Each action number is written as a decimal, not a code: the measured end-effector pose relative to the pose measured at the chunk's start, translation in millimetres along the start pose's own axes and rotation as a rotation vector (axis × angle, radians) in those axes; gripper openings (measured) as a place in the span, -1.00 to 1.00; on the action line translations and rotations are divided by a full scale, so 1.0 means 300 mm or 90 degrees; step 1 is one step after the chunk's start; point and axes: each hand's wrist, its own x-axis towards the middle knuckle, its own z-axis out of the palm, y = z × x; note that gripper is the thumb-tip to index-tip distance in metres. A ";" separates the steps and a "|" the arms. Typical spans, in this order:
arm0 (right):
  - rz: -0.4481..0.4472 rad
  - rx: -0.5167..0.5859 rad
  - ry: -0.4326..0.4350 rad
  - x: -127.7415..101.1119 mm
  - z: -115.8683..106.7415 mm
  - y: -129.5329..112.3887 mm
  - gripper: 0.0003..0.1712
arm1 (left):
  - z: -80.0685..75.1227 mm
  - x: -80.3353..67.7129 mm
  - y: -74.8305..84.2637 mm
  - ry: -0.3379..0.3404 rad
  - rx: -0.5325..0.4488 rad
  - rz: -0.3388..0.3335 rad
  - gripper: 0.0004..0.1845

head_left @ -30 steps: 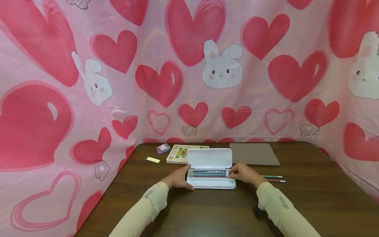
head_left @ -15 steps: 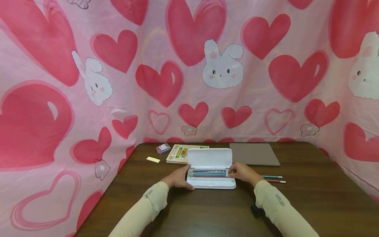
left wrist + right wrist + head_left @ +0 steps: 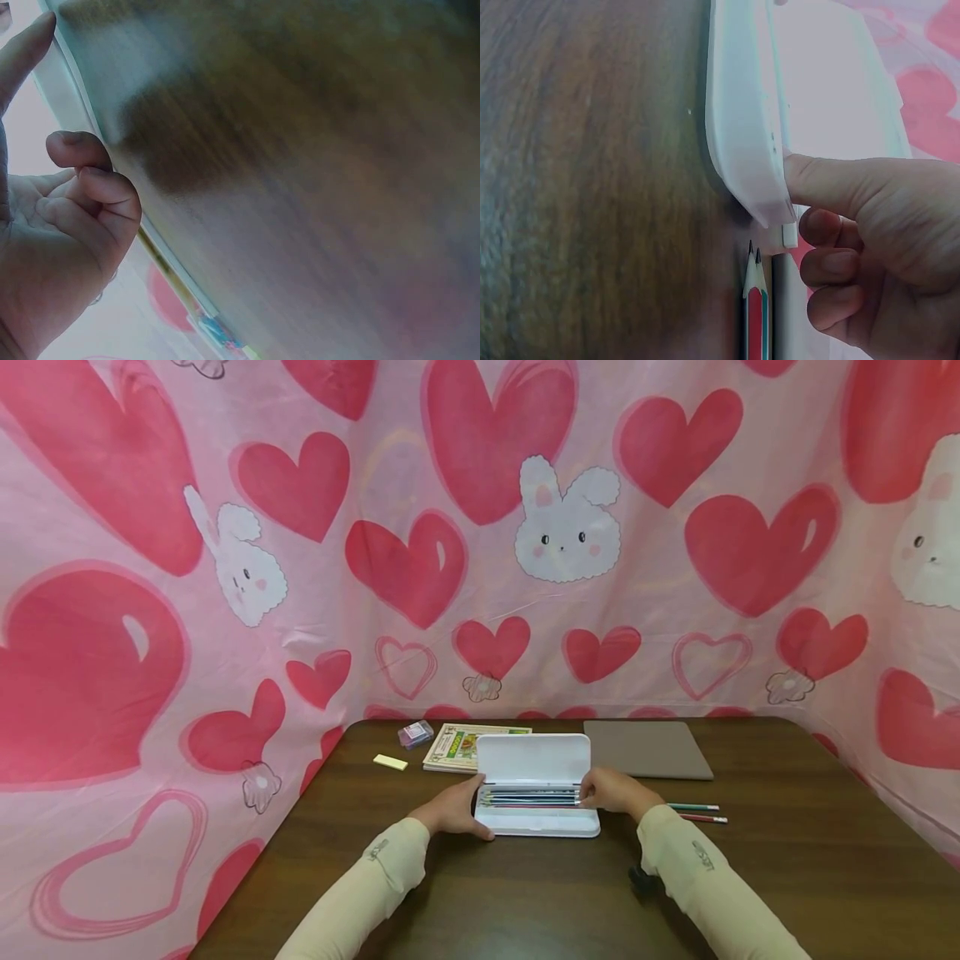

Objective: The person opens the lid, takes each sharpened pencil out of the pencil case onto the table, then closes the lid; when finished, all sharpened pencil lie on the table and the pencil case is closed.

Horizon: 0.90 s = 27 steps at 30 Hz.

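Two cream sleeves reach in from the near edge of a dark wooden table (image 3: 750, 860).

The left hand (image 3: 450, 814) rests at 9 o'clock of an open white pencil case (image 3: 540, 823). Its thumb lies along the case's near corner and the other fingers curl loosely, likely bracing the case against sliding. Whether those fingers truly clamp it cannot be told.

The right hand (image 3: 611, 792) sits at 3 o'clock of the case. Its thumb presses the case's end and its fingers curl at the tips of the pencils in the tray (image 3: 528, 797), probably to nudge them level. These lie packed side by side; their exact count cannot be told.

The case sits at table centre, its one lid (image 3: 534, 757) standing open at 12 o'clock.

Two loose pencils (image 3: 696, 812) lie beyond the right hand at 3 o'clock, parallel and touching.

Farther back lie one grey flat pad (image 3: 647, 749) at 1 o'clock, one picture book (image 3: 453, 748) at 11, then one pale eraser (image 3: 390, 762) and one small pink box (image 3: 415, 734) at 10.

Behind everything hangs a pink cloth (image 3: 300, 610) with red hearts and white rabbits.
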 end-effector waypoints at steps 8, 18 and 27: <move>-0.041 0.013 0.021 -0.015 -0.002 0.006 -0.88 | 0.000 0.001 0.003 -0.002 0.000 0.000 0.17; -0.069 -0.005 0.113 -0.037 0.005 0.019 -0.95 | -0.006 -0.001 0.003 -0.002 0.004 0.007 0.17; -0.063 0.020 0.158 -0.084 -0.008 0.056 -0.94 | -0.004 -0.003 0.001 -0.005 -0.005 0.008 0.16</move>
